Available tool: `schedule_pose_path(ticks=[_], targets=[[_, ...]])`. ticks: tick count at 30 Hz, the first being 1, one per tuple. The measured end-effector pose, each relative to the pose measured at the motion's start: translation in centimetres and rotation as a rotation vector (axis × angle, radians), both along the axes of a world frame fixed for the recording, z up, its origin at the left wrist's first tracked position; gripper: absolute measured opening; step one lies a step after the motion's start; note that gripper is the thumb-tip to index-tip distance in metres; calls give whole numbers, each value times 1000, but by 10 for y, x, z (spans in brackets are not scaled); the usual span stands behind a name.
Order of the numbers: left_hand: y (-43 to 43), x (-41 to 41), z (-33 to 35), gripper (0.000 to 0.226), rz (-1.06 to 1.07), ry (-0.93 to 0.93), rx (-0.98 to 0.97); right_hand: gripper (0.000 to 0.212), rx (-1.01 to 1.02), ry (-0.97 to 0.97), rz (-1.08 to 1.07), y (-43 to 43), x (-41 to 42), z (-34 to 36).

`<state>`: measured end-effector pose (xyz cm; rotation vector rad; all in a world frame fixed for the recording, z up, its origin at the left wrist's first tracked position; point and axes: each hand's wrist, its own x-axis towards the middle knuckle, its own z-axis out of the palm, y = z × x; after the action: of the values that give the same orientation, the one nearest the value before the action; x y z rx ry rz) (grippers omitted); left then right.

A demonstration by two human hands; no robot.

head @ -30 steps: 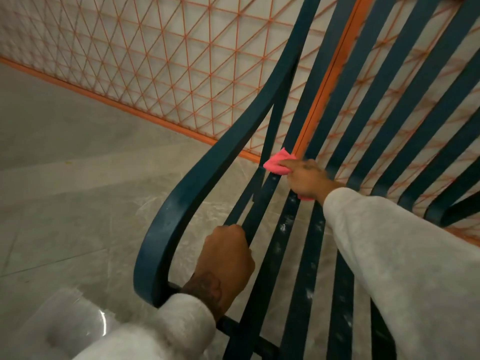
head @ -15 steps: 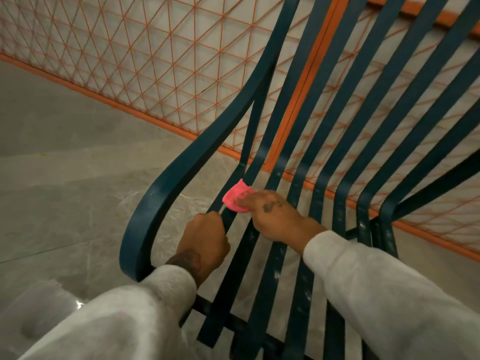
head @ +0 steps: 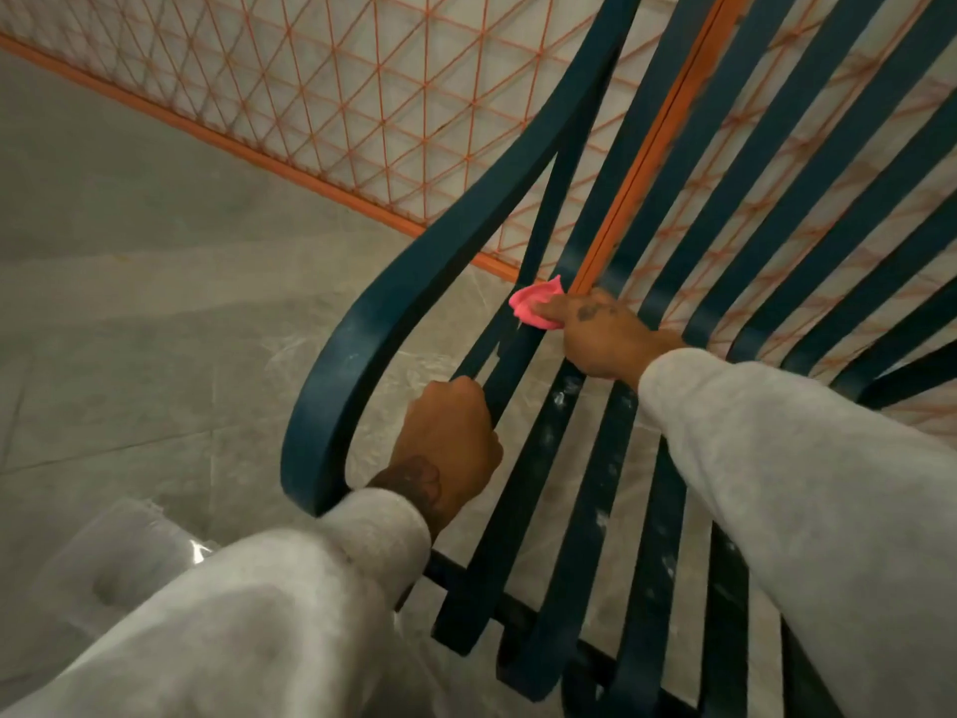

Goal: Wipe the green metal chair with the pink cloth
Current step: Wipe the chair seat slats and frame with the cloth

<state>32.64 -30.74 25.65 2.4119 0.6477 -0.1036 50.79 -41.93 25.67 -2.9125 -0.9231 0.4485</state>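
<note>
The dark green metal chair fills the right half of the view, its flat slats running from bottom centre up to the top right and its armrest curling at the left. My right hand presses the bunched pink cloth onto one of the leftmost slats where seat bends into back. My left hand is closed around the outermost slat lower down, beside the armrest curl. White specks dot the slats in front of my right wrist.
An orange wire-mesh fence with an orange base rail runs diagonally behind the chair, an orange post showing between the slats. Grey marbled floor tiles spread to the left. My grey trouser leg shows at bottom left.
My right hand slid the pink cloth down the slat toward my left hand, then back up it. My left hand kept its grip on the outer slat.
</note>
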Motion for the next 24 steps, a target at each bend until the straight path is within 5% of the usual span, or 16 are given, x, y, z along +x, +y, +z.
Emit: schedule_pose_path(ticks=[11, 19, 24], targets=[[-2, -23, 0, 15, 105, -128, -68, 81, 178, 51, 293, -14, -108, 9], [11, -1, 4, 29, 79, 79, -67, 79, 85, 80, 14, 0, -35, -3], [11, 1, 4, 29, 87, 41, -116, 77, 98, 115, -114, 8, -61, 6]])
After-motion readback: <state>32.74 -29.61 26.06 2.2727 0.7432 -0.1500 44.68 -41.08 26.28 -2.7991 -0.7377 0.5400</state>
